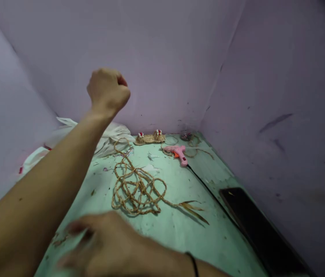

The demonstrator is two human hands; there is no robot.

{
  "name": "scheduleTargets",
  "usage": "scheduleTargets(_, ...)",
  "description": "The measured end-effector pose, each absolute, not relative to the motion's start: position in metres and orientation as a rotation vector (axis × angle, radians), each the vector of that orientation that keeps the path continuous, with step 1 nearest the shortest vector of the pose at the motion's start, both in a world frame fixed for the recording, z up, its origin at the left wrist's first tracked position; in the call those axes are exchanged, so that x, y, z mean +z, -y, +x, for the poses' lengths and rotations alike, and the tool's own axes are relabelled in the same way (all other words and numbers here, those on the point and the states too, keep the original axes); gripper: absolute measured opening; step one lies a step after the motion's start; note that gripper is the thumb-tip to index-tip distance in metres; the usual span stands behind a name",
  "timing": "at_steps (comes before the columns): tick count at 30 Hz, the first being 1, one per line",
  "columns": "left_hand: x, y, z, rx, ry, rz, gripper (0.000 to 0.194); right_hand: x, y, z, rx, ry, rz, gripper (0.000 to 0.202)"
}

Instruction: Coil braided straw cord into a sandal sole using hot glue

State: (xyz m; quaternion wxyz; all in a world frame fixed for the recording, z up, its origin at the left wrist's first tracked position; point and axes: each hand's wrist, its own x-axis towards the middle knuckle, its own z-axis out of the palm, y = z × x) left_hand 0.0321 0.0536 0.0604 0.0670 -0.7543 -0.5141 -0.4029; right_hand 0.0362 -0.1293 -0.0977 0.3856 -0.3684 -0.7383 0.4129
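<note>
My left hand is raised in front of the wall, its fingers curled into a fist with the back of the hand towards me. Whatever may lie inside the fist is hidden. Low in the foreground, my right hand is blurred by motion, its thumb and fingers apart and nothing visible between them; a dark band circles that wrist. Just beyond it, a tangled braided fibre rope lies on the green surface. One rope end frays into dry leaf strips pointing right.
A pink glue gun lies behind the rope, its black cord running towards a dark phone-like slab at right. Against the back wall sits a woven piece with two red-and-white bead flowers. White plastic bags are heaped at left. Walls enclose three sides.
</note>
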Motion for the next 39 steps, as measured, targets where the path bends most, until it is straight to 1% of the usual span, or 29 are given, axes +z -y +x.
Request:
scheduleTargets(1, 0.057, -0.052, 0.026, -1.161, 1.546, -2.296, 0.033, -0.098, 0.121, 0.058, 0.698, 1.798, -1.187, 0.029)
scheduleTargets(2, 0.052, -0.048, 0.020, -1.103, 1.543, -2.330, 0.033, -0.096, 0.110, 0.082, 0.560, 1.699, -1.319, 0.028)
scheduleTargets(4, 0.036, -0.034, 0.009, -0.968, 1.556, -2.431, 0.032, -0.093, 0.091, 0.129, 0.439, 1.547, -1.465, 0.030)
scheduleTargets(6, 0.014, -0.010, 0.002, -0.829, 1.566, -2.550, 0.031, -0.092, 0.081, 0.167, 0.381, 1.463, -1.548, 0.028)
scheduleTargets(9, -0.028, 0.040, 0.003, -0.574, 1.533, -2.755, 0.024, -0.099, 0.079, 0.197, 0.352, 1.410, -1.664, 0.023)
scheduleTargets(10, -0.043, 0.058, 0.007, -0.449, 1.482, -2.846, 0.022, -0.102, 0.079, 0.199, 0.362, 1.414, -1.692, 0.023)
scheduleTargets(11, -0.059, 0.074, 0.011, -0.234, 1.372, -2.947, 0.023, -0.106, 0.079, 0.198, 0.378, 1.435, -1.709, 0.023)
scheduleTargets(12, -0.075, 0.088, 0.016, -0.140, 1.238, -3.003, 0.026, -0.110, 0.078, 0.193, 0.401, 1.476, -1.710, 0.023)
scheduleTargets(14, -0.102, 0.107, 0.023, -0.078, 0.870, -3.068, 0.041, -0.117, 0.075, 0.178, 0.461, 1.620, -1.661, 0.023)
scheduleTargets(15, -0.113, 0.111, 0.023, -0.050, 0.782, -3.070, 0.046, -0.121, 0.073, 0.169, 0.495, 1.714, -1.616, 0.022)
scheduleTargets(16, -0.122, 0.113, 0.022, -0.011, 0.754, -3.075, 0.046, -0.125, 0.072, 0.160, 0.527, 1.812, -1.567, 0.021)
scheduleTargets(19, -0.131, 0.110, 0.003, 0.061, 0.788, -3.073, 0.034, -0.139, 0.073, 0.144, 0.562, 1.992, -1.503, 0.022)
scheduleTargets(24, -0.111, 0.104, -0.045, 0.178, 1.050, -3.096, 0.021, -0.156, 0.080, 0.147, 0.512, 2.038, -1.512, 0.026)
scheduleTargets(29, -0.092, 0.093, -0.073, 0.083, 1.201, -3.089, 0.022, -0.155, 0.081, 0.151, 0.484, 2.083, -1.512, 0.023)
scheduleTargets(32, -0.094, 0.095, -0.081, 0.081, 1.224, -3.106, 0.019, -0.152, 0.079, 0.152, 0.491, 2.162, -1.486, 0.021)
scheduleTargets(35, -0.102, 0.104, -0.086, 0.002, 1.160, -3.166, 0.016, -0.151, 0.075, 0.157, 0.467, 2.188, -1.536, 0.019)
scheduleTargets(37, -0.105, 0.109, -0.090, -0.150, 1.056, -3.173, 0.017, -0.151, 0.072, 0.165, 0.442, 2.184, -1.601, 0.018)
scheduleTargets(39, -0.106, 0.110, -0.095, -0.395, 0.923, -3.138, 0.017, -0.149, 0.070, 0.173, 0.429, 2.194, -1.649, 0.017)
